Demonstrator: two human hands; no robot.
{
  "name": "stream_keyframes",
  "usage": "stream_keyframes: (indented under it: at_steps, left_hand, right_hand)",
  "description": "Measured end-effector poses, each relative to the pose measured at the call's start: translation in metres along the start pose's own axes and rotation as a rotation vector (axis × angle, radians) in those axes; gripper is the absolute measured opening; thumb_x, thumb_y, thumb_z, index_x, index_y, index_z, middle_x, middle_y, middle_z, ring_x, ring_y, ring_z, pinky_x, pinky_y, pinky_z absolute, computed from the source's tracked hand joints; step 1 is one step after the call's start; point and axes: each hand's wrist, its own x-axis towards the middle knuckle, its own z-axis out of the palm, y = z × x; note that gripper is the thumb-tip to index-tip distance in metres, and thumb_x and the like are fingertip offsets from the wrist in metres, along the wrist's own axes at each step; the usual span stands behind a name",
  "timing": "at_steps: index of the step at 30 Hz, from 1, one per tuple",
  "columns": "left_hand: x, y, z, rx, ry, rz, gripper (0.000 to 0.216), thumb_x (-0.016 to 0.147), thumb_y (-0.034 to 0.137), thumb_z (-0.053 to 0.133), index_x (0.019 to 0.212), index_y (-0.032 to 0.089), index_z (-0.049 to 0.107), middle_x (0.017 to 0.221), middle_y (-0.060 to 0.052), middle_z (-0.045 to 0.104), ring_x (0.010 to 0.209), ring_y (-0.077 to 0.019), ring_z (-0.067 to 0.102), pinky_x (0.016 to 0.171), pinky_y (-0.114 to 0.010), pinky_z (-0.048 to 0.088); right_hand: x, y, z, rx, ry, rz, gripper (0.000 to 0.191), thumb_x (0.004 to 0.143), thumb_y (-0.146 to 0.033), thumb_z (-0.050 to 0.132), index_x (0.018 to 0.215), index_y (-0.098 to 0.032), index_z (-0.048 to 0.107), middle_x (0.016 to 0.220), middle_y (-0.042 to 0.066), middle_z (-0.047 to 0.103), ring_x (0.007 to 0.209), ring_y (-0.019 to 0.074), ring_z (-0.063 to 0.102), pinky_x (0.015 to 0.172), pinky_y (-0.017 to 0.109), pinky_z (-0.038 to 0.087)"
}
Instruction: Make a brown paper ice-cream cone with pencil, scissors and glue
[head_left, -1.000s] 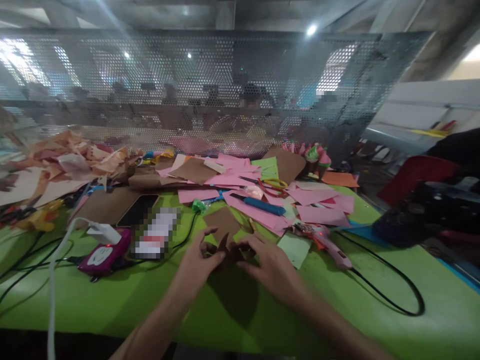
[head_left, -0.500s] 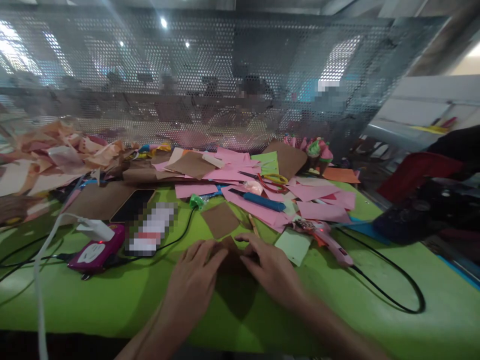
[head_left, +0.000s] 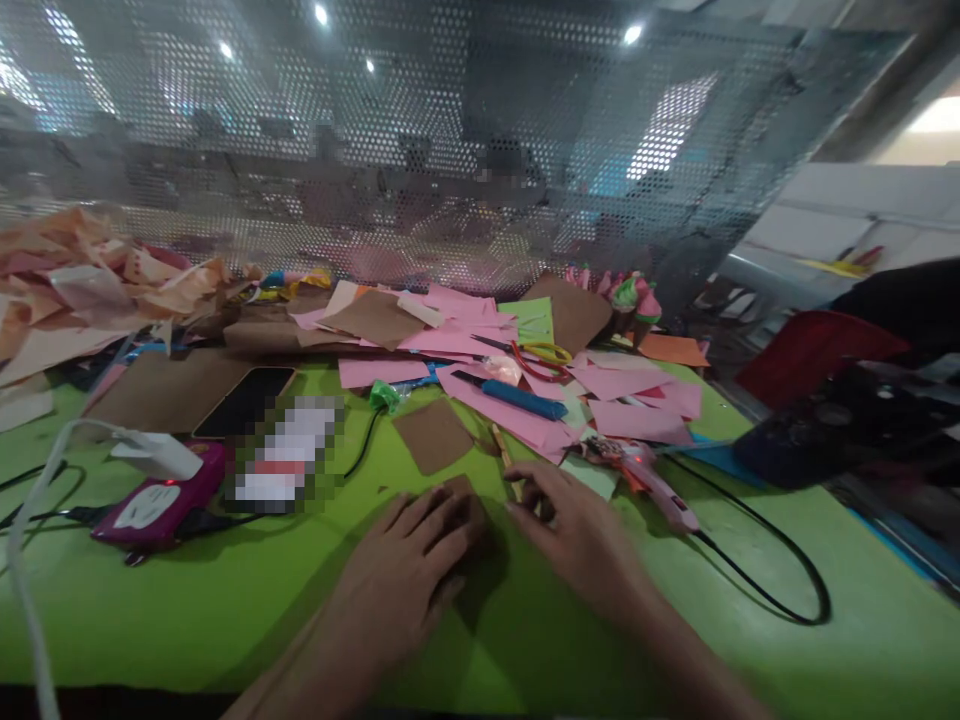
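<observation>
My left hand point(head_left: 409, 560) lies over a dark brown piece of paper point(head_left: 484, 555), its fingers bent across it and holding it on the green table. Much of that paper is hidden under the fingers and in shadow. To the right, my right hand point(head_left: 574, 520) is off the paper, thumb and forefinger apart around the lower part of a wooden pencil point(head_left: 501, 445). The forefinger crosses over the pencil, which still lies on the table. A flat brown paper square point(head_left: 433, 437) rests just beyond my hands.
A pink glue gun point(head_left: 660, 485) with a looping black cord lies at right. Scissors point(head_left: 544, 352), a blue cutter point(head_left: 523, 398) and pink paper scraps point(head_left: 457, 315) are behind. Left are a purple power strip point(head_left: 161, 500), a black phone point(head_left: 247, 400) and a blurred-out lit screen point(head_left: 289, 455).
My right hand has left the brown paper and moved right to the pencil. My left hand has slid over the paper and covers more of it. The view has shifted slightly.
</observation>
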Motion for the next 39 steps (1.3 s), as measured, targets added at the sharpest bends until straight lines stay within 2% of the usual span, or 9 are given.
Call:
stream_keyframes:
  at_steps: [4, 8, 12, 17, 22, 27, 31, 36, 39]
  left_hand:
    - [-0.004, -0.005, 0.008, 0.059, 0.015, 0.038, 0.049, 0.092, 0.027, 0.054, 0.140, 0.032, 0.047, 0.154, -0.005, 0.037, 0.140, -0.0305, 0.036, 0.109, -0.056, 0.033]
    - [-0.008, -0.007, 0.012, 0.092, 0.046, 0.052, 0.057, 0.088, 0.023, 0.056, 0.142, 0.035, 0.043, 0.155, -0.002, 0.037, 0.138, -0.0295, 0.039, 0.109, -0.054, 0.035]
    - [-0.010, -0.010, 0.017, 0.150, 0.108, 0.058, 0.060, 0.086, 0.023, 0.058, 0.142, 0.038, 0.044, 0.157, -0.006, 0.032, 0.132, -0.0305, 0.047, 0.103, -0.050, 0.043]
    - [-0.011, -0.013, 0.021, 0.200, 0.182, 0.103, 0.056, 0.088, 0.034, 0.059, 0.142, 0.039, 0.045, 0.149, -0.010, 0.046, 0.123, -0.0340, 0.055, 0.094, -0.049, 0.050]
    - [-0.011, -0.014, 0.021, 0.184, 0.187, 0.085, 0.057, 0.087, 0.036, 0.061, 0.142, 0.040, 0.045, 0.149, -0.010, 0.045, 0.124, -0.0333, 0.055, 0.096, -0.049, 0.049]
    - [-0.011, -0.016, 0.026, 0.185, 0.211, 0.097, 0.054, 0.086, 0.038, 0.061, 0.139, 0.040, 0.048, 0.148, -0.009, 0.047, 0.124, -0.0327, 0.055, 0.094, -0.048, 0.050]
    - [-0.011, -0.016, 0.027, 0.218, 0.253, 0.114, 0.055, 0.085, 0.040, 0.062, 0.139, 0.040, 0.049, 0.146, -0.010, 0.050, 0.120, -0.0329, 0.058, 0.091, -0.047, 0.051]
    - [-0.010, -0.018, 0.026, 0.264, 0.284, 0.158, 0.058, 0.083, 0.041, 0.063, 0.139, 0.037, 0.050, 0.143, -0.011, 0.053, 0.116, -0.0325, 0.061, 0.088, -0.045, 0.053]
    - [-0.009, -0.022, 0.029, 0.264, 0.312, 0.189, 0.059, 0.083, 0.043, 0.062, 0.140, 0.037, 0.049, 0.143, -0.010, 0.052, 0.116, -0.0323, 0.061, 0.088, -0.043, 0.052]
  right_hand:
    - [-0.009, 0.029, -0.025, -0.064, 0.095, 0.040, 0.012, 0.089, -0.026, 0.054, 0.097, -0.023, 0.062, 0.093, 0.007, 0.068, 0.080, 0.0227, 0.064, 0.073, 0.034, 0.048]
    - [-0.021, 0.059, -0.051, -0.303, 0.194, 0.054, 0.017, 0.089, -0.032, 0.052, 0.096, -0.022, 0.064, 0.101, 0.010, 0.067, 0.095, 0.0287, 0.062, 0.081, 0.040, 0.047]
    - [-0.034, 0.085, -0.072, -0.485, 0.307, 0.261, 0.028, 0.087, -0.041, 0.053, 0.101, -0.020, 0.065, 0.104, 0.013, 0.067, 0.095, 0.0328, 0.062, 0.081, 0.044, 0.046]
    - [-0.037, 0.114, -0.078, -0.075, 0.132, 0.529, 0.036, 0.074, -0.041, 0.067, 0.103, -0.020, 0.064, 0.094, 0.007, 0.072, 0.078, 0.0259, 0.066, 0.066, 0.035, 0.048]
    - [-0.026, 0.130, -0.076, 0.122, 0.143, 0.627, 0.026, 0.068, -0.036, 0.068, 0.087, -0.018, 0.066, 0.054, -0.004, 0.060, 0.043, 0.0155, 0.053, 0.047, 0.027, 0.038]
    - [-0.026, 0.111, -0.088, 0.223, 0.252, 0.621, 0.029, 0.071, -0.041, 0.061, 0.090, -0.019, 0.063, 0.061, -0.004, 0.058, 0.054, 0.0157, 0.053, 0.048, 0.025, 0.037]
    - [-0.029, 0.095, -0.094, 0.528, 0.375, 0.625, 0.029, 0.065, -0.034, 0.069, 0.089, -0.018, 0.062, 0.061, -0.003, 0.058, 0.056, 0.0143, 0.052, 0.050, 0.024, 0.036]
    - [-0.027, 0.095, -0.090, 0.720, 0.435, 0.623, 0.036, 0.060, -0.028, 0.073, 0.094, -0.018, 0.063, 0.064, -0.003, 0.056, 0.051, 0.0115, 0.045, 0.046, 0.023, 0.029]
    - [-0.027, 0.096, -0.088, 0.777, 0.455, 0.623, 0.030, 0.060, -0.026, 0.073, 0.088, -0.018, 0.065, 0.062, -0.004, 0.055, 0.051, 0.0115, 0.045, 0.046, 0.023, 0.031]
